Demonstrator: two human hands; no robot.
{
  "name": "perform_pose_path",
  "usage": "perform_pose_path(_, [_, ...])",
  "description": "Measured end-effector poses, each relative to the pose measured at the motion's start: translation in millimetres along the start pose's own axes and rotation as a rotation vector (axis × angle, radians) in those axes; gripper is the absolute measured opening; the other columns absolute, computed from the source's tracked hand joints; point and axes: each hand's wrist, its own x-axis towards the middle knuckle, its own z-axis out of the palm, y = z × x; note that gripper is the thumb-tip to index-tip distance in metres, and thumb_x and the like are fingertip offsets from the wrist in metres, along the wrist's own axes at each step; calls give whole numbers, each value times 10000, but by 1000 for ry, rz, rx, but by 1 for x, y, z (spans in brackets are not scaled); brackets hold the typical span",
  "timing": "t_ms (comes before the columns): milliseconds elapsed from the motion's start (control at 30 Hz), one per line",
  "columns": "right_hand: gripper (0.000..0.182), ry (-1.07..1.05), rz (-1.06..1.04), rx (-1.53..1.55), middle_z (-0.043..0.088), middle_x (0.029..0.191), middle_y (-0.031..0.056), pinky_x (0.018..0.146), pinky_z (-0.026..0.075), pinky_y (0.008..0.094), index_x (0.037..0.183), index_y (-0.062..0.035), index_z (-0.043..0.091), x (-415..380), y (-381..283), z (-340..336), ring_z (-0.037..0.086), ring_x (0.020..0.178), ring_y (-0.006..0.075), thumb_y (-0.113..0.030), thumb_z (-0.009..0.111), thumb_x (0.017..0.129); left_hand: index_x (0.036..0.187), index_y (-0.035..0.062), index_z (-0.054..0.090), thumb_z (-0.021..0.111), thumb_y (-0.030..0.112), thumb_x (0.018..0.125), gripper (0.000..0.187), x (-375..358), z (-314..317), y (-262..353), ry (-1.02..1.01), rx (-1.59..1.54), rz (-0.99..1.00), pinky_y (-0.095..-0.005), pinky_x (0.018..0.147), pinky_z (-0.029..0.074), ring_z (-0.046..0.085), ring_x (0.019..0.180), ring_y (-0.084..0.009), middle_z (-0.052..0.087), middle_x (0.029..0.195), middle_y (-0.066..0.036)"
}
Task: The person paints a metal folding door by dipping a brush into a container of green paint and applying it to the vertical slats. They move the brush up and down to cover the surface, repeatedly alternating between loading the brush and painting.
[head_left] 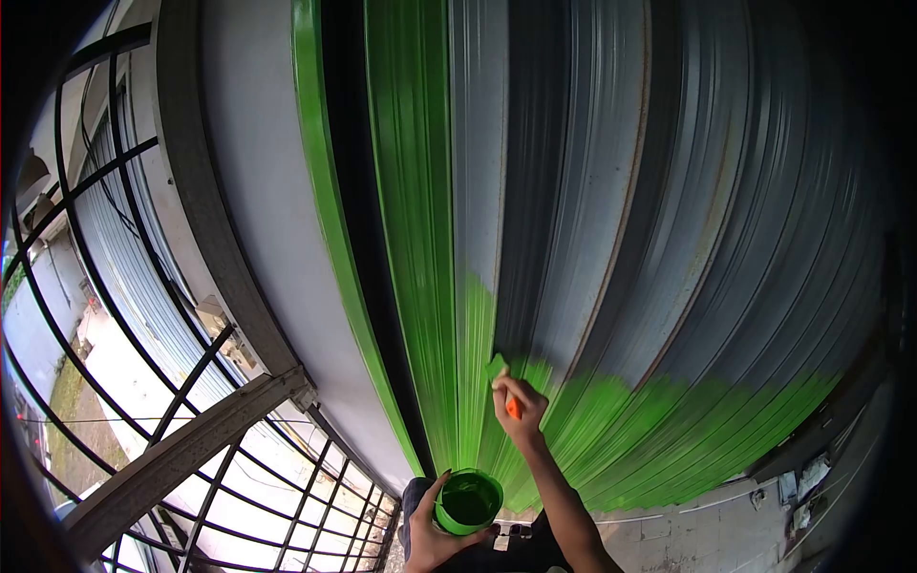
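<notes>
My left hand [430,538] is wrapped round a small green tub [462,524] of green paint, low in the middle of the view. My right hand [522,401] is closed on a paintbrush [496,366] with an orange handle end. The brush head is coated in green and lies at the ribbed metal shutter [611,191]; whether the bristles press on it is hard to tell. Fresh green covers the shutter's left ribs [411,210] and a band along its lower part. Its upper middle and right are grey, with rusty edges on some ribs.
A white wall strip [258,172] runs left of the shutter. Beyond it are a brown metal post [196,191], a crossbeam [181,458] and a black window grille [124,172], with a bright yard outside. Lower right is a pale floor [669,540] with scattered scraps.
</notes>
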Motion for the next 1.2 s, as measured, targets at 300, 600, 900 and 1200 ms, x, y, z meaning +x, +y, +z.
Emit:
perform_pose_path(300, [165,107,-281,-39,660,772,112,550,526,286,867,-19,655,31,-10,0,653,626,234,40,612,719,1285,-47,443,921,224,513,948,-1,4,0,-19,5,6,-346,958,466,606,1058,-201,627,1131,-131])
perform_pose_path(600, [103,-375,-374,-132,548,625,42,426,490,292,792,-53,589,-20,11,-16,570,490,160,-69,648,709,1289,-74,428,921,215,513,964,-2,1,16,20,-69,-54,-348,967,459,605,1063,-214,625,1130,-149])
perform_pose_path(900, [187,77,-561,-206,565,687,37,421,487,263,880,-46,642,74,-16,-18,569,503,144,-48,622,695,1284,-71,435,918,216,512,955,-1,1,9,-14,-28,-10,-353,975,452,601,1068,-217,625,1124,-145])
perform_pose_path(1200, [189,-568,-380,-217,593,766,58,521,546,299,903,-71,598,-70,42,-11,636,592,186,-173,681,768,1291,-77,422,919,217,516,967,-2,-4,3,11,-24,-13,-355,982,447,597,1079,-222,619,1142,-155])
